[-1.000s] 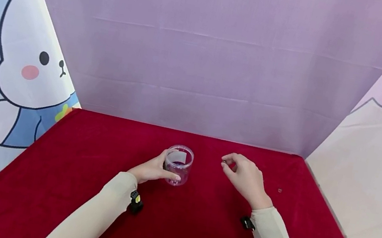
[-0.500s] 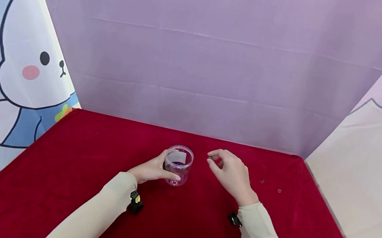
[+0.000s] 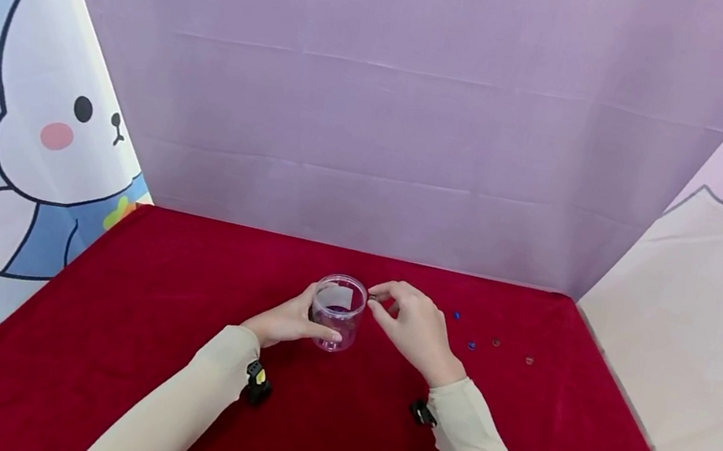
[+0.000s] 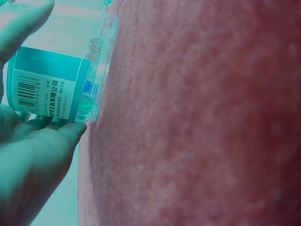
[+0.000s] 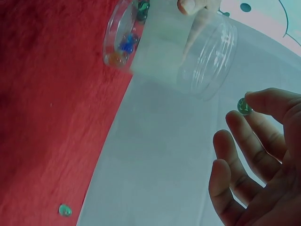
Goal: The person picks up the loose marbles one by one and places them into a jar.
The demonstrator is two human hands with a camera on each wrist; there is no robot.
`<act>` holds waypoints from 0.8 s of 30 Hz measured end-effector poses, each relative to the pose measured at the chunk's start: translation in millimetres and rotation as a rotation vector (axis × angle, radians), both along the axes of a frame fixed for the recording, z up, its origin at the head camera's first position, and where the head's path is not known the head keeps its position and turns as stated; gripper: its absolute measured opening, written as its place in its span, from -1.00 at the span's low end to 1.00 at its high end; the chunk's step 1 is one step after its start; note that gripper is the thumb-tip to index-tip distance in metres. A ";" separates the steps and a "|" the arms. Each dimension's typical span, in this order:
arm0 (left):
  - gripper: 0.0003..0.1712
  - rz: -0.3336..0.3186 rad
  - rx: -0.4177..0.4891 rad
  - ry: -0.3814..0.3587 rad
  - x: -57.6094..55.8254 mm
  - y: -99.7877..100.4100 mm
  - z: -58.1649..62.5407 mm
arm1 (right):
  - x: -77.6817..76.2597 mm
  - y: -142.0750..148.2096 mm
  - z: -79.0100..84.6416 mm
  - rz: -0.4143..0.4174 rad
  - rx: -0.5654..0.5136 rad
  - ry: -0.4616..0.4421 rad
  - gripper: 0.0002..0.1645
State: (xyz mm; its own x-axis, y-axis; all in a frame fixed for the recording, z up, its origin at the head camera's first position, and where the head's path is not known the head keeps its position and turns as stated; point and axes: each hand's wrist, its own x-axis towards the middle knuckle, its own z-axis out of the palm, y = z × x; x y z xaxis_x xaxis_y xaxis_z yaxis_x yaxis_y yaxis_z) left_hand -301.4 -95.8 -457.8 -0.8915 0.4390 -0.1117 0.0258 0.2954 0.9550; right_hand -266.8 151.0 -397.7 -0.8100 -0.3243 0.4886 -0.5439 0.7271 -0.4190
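My left hand grips a clear plastic jar from its left side, thumb across the front. The jar stands upright on the red cloth with its mouth uncovered. A white and blue label with a barcode wraps part of its wall. Green, blue and orange marbles lie at the bottom. Just right of the rim, my right hand pinches a green glass marble between thumb and index finger. In the right wrist view the other fingers are loosely bent, and the marble is apart from the jar's mouth.
Several loose marbles lie on the red cloth to the right of my right hand, including a blue marble, another blue marble and a reddish one. A purple curtain hangs behind the table, with printed sheets at both sides.
My right hand has moved left with its marble to beside the jar's rim. Marbles it had hidden on the cloth now show. My left hand and the jar have stayed put.
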 end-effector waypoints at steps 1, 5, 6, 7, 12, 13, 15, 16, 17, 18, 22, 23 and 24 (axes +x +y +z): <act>0.18 0.000 0.000 -0.001 -0.4 -0.1 -0.1 | -0.5 -1.8 -0.3 0.004 0.000 -0.001 -0.75; 0.19 -0.002 -0.003 -0.002 -1.0 0.0 0.0 | -1.2 -8.2 -0.5 0.030 -0.004 0.004 -0.73; 0.18 -0.003 -0.003 -0.001 -1.1 0.0 -0.1 | -1.5 -9.7 -0.6 0.033 0.000 0.006 -0.73; 0.18 -0.003 -0.001 -0.002 -1.2 0.1 -0.4 | -1.5 -11.0 -0.6 0.036 0.002 0.010 -0.73; 0.17 -0.004 0.003 -0.005 -2.4 0.5 -1.8 | -2.4 -16.1 -2.2 0.037 0.016 0.018 -0.74; 0.17 -0.004 0.002 -0.006 -2.7 0.5 -2.4 | -2.6 -16.8 -3.3 0.038 0.017 0.021 -0.74; 0.18 -0.003 -0.003 -0.006 -2.9 0.6 -3.0 | -3.3 -18.1 -5.5 0.040 0.025 0.022 -0.75; 0.19 -0.003 -0.006 -0.007 -2.9 0.6 -3.2 | -3.6 -18.8 -6.5 0.043 0.027 0.025 -0.75; 0.19 -0.002 -0.009 -0.007 -2.8 0.6 -3.5 | -4.0 -19.3 -7.4 0.044 0.031 0.026 -0.75; 0.19 -0.002 -0.011 -0.008 -2.8 0.6 -3.6 | -4.3 -19.9 -8.3 0.047 0.035 0.027 -0.76; 0.18 -0.003 -0.016 -0.003 -2.8 0.9 -4.8 | -5.5 -21.4 -11.4 0.050 0.046 0.030 -0.76; 0.18 -0.002 -0.016 -0.002 -2.9 0.9 -5.3 | -5.8 -21.7 -12.0 0.050 0.049 0.030 -0.76; 0.18 -0.002 -0.017 -0.001 -3.0 1.0 -5.7 | -6.0 -21.8 -12.6 0.050 0.050 0.029 -0.76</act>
State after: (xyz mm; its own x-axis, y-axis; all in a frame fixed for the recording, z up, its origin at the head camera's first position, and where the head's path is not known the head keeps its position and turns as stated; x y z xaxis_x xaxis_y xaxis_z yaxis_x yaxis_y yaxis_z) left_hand -304.5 -94.8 -463.5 -0.8906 0.4387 -0.1200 0.0256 0.3119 0.9498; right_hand -272.8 129.2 -410.3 -0.7778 -0.3887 0.4938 -0.5916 0.7180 -0.3667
